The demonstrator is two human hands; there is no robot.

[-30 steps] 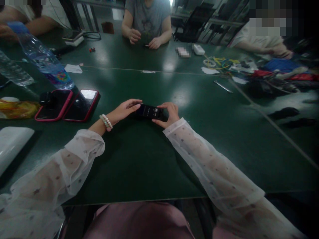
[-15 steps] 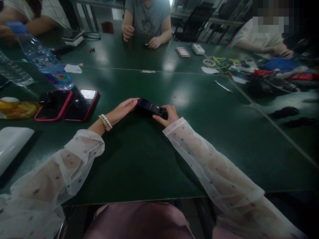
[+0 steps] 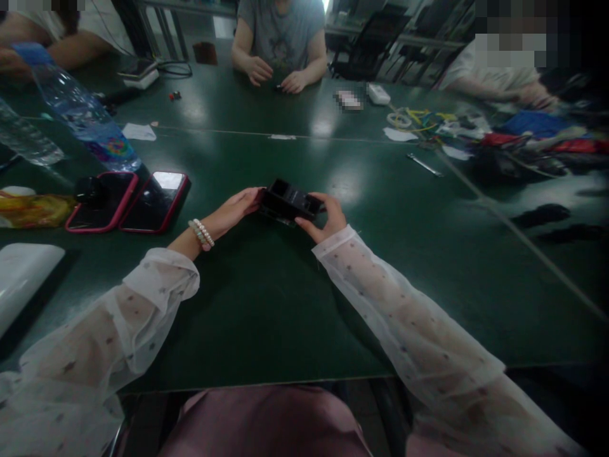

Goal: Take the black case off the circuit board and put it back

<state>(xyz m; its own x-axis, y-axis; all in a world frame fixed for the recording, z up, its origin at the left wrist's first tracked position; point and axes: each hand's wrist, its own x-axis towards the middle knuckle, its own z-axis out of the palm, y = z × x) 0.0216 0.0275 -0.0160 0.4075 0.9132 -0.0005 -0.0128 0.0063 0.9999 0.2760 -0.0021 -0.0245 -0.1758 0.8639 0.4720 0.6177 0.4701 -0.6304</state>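
A black, box-shaped device is held between my two hands above the green table. A dark square shows at its left end and small raised details at its right end; its exact kind is unclear. My left hand grips the left end, the fingertips partly hidden behind it. At the right end, my right hand pinches it with the thumb in front and the fingers on the far side.
Left of my hands lie two phones in red cases, near a water bottle and a white object. A wrench and cable clutter lie right. Several people sit around the table; one person's hands are opposite.
The black device has tilted in my hands and shows a deeper side, its right end shifting slightly right with my right hand. The person opposite has lowered one hand to the table.
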